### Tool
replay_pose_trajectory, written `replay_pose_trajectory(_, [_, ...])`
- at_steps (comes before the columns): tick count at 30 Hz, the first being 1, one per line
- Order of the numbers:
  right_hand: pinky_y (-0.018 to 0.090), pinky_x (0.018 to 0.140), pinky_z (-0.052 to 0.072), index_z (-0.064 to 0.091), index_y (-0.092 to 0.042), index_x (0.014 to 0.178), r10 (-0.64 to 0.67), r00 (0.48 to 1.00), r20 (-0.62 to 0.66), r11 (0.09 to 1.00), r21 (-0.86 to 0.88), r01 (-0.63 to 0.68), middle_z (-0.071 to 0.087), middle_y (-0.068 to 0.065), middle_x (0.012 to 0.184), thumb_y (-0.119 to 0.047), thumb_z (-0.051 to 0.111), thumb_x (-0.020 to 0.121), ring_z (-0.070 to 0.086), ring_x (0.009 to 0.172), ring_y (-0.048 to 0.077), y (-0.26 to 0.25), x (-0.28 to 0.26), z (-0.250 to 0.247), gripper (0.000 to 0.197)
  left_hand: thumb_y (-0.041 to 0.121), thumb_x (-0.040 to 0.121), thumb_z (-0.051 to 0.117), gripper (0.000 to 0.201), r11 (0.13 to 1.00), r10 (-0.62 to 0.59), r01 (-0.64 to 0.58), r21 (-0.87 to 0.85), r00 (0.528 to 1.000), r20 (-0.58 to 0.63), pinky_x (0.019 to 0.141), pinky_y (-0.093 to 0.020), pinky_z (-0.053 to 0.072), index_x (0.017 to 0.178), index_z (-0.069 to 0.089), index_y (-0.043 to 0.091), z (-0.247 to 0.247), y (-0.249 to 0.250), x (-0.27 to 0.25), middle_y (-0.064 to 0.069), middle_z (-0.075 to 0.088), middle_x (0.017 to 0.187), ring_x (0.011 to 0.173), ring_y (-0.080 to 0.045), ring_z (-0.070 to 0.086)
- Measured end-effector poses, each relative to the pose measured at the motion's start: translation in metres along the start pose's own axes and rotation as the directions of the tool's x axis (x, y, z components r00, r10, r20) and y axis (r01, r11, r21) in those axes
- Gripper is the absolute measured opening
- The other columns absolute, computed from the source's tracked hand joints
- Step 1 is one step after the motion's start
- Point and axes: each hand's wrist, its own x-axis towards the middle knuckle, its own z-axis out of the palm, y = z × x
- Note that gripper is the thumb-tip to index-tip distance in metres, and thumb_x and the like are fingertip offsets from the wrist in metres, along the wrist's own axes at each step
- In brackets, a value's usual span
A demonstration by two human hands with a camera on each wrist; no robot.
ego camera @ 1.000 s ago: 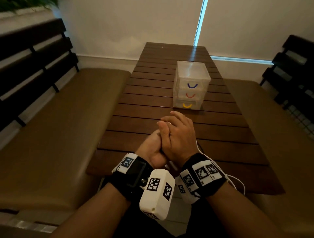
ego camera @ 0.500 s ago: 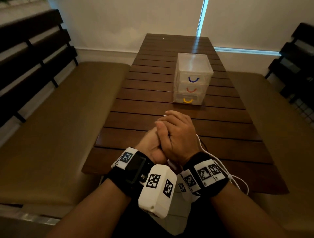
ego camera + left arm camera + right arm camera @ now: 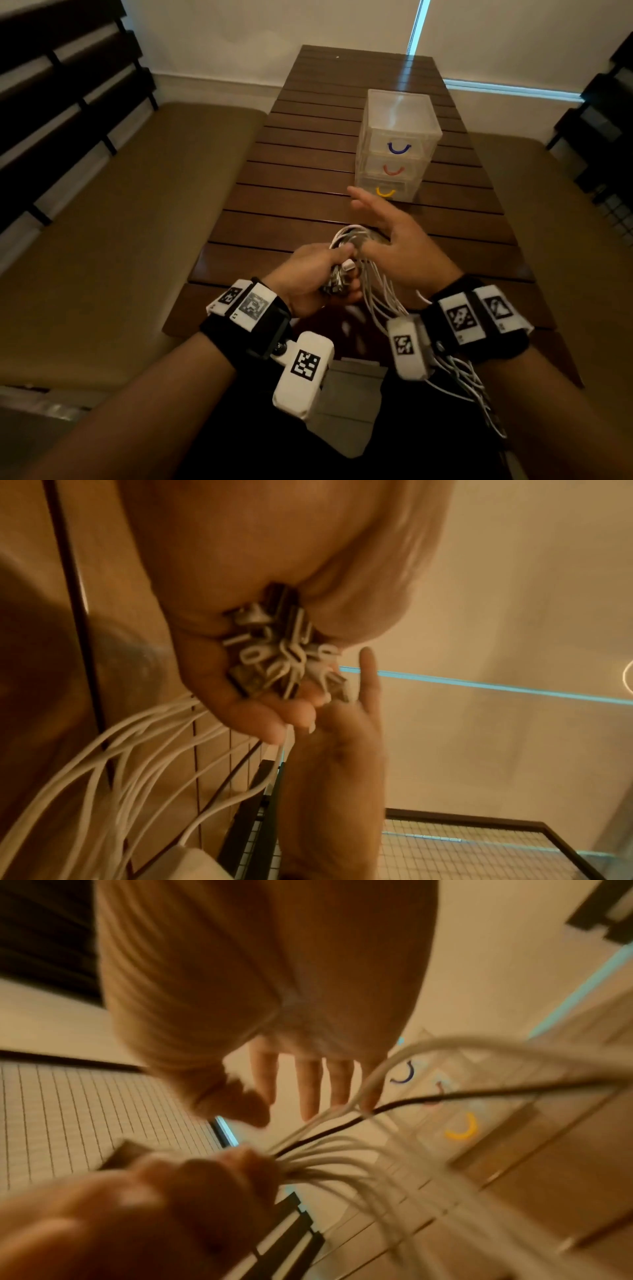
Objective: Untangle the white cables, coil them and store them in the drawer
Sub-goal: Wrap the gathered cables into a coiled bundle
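Your head camera looks forward and down along the slatted tabletop (image 3: 308,212), taking in both hands and the drawer box (image 3: 399,137) farther off. Your left wrist camera sits very close under the left hand (image 3: 274,588), looking along it at the plugs (image 3: 277,656) of the white cables (image 3: 113,764). Your right wrist camera looks along the right hand (image 3: 274,974) toward the drawer box. All three views share the cables and both hands.
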Motion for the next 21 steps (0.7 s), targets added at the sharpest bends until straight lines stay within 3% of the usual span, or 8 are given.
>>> replay_pose_trajectory(2, [0.03,0.111,0.036,0.036,-0.036,0.145,0.067,0.977,0.202,0.977,-0.214,-0.023,0.044,-0.003,0.145,-0.014,0.064,0.075,0.041,0.133,0.007,0.006,0.004,-0.011,0.078,0.022,0.101,0.044,0.022,0.999,-0.012,0.01,0.035,0.998,0.068,0.052,-0.028,0.051,0.084,0.054,0.012,-0.003,0.005,0.0,-0.003,0.052,0.063,0.052,-0.014,0.054])
replay_pose_trajectory(3, [0.03,0.11,0.037,0.037,-0.034,0.144,0.079,0.967,0.241,0.968,-0.251,-0.016,0.046,-0.002,0.143,-0.014,0.066,0.076,0.043,0.131,0.009,0.009,0.006,-0.014,0.077,0.023,0.101,0.043,0.023,0.999,-0.017,0.012,0.05,0.995,0.102,0.053,-0.029,0.051,0.083,0.053,0.013,-0.003,0.007,0.0,-0.003,0.052,0.063,0.053,-0.014,0.054])
replay_pose_trajectory(7, [0.03,0.095,0.049,0.06,-0.021,0.122,0.029,0.99,0.137,0.971,-0.241,0.005,0.064,-0.006,0.111,-0.001,0.06,0.085,0.06,0.104,0.009,0.016,0.02,-0.014,0.042,0.029,0.101,0.038,0.03,0.995,-0.057,0.041,0.089,0.981,0.184,0.054,-0.027,0.051,0.077,0.049,0.016,0.001,0.011,0.0,0.0,0.049,0.059,0.051,-0.013,0.052])
replay_pose_trajectory(9, [0.029,0.08,0.052,0.065,-0.017,0.106,0.063,0.982,0.176,0.981,-0.19,-0.029,0.068,0.001,0.096,0.006,0.053,0.086,0.064,0.088,0.012,0.016,0.022,-0.013,0.033,0.032,0.101,0.037,0.034,0.992,-0.062,0.041,0.119,0.982,0.177,0.054,-0.026,0.051,0.073,0.048,0.017,0.003,0.011,0.0,0.0,0.048,0.058,0.05,-0.013,0.051])
replay_pose_trajectory(12, [0.03,0.055,0.05,0.066,-0.011,0.088,0.13,0.968,0.214,0.98,-0.176,-0.093,0.064,0.007,0.074,0.005,0.049,0.09,0.06,0.06,0.013,0.015,0.022,-0.017,0.023,0.047,0.099,0.04,0.042,0.982,-0.041,0.013,0.187,0.988,0.146,0.059,-0.03,0.054,0.068,0.047,0.018,0.0,0.008,0.0,-0.001,0.05,0.058,0.055,-0.016,0.055])
replay_pose_trajectory(14, [0.031,0.054,0.046,0.068,-0.009,0.085,0.13,0.971,0.2,0.96,-0.27,-0.073,0.063,0.005,0.068,-0.003,0.056,0.09,0.054,0.055,0.009,0.016,0.024,-0.02,0.015,0.051,0.093,0.047,0.042,0.966,-0.029,0.003,0.258,0.995,0.099,0.065,-0.036,0.057,0.072,0.05,0.015,-0.004,0.006,0.0,-0.003,0.057,0.061,0.062,-0.021,0.063])
replay_pose_trajectory(17, [0.035,0.063,0.048,0.07,-0.018,0.074,0.165,0.964,0.209,0.912,-0.405,-0.068,0.067,0.002,0.07,-0.025,0.069,0.086,0.058,0.064,0.011,0.011,0.025,-0.026,0.014,0.041,0.09,0.059,0.029,0.877,-0.001,-0.037,0.478,0.997,0.08,0.077,-0.041,0.057,0.082,0.055,0.014,-0.008,0.004,-0.002,-0.006,0.067,0.071,0.071,-0.024,0.068])
replay_pose_trajectory(21, [0.019,0.059,0.044,0.072,-0.028,0.071,0.278,0.91,0.308,0.908,-0.393,-0.145,0.071,-0.006,0.069,-0.037,0.077,0.077,0.06,0.063,0.002,-0.004,0.022,-0.037,0.012,0.015,0.082,0.074,0.035,0.749,0.016,-0.118,0.652,0.987,0.16,0.063,-0.032,0.051,0.065,0.043,0.018,-0.012,0.01,-0.001,-0.001,0.051,0.057,0.055,-0.015,0.052])
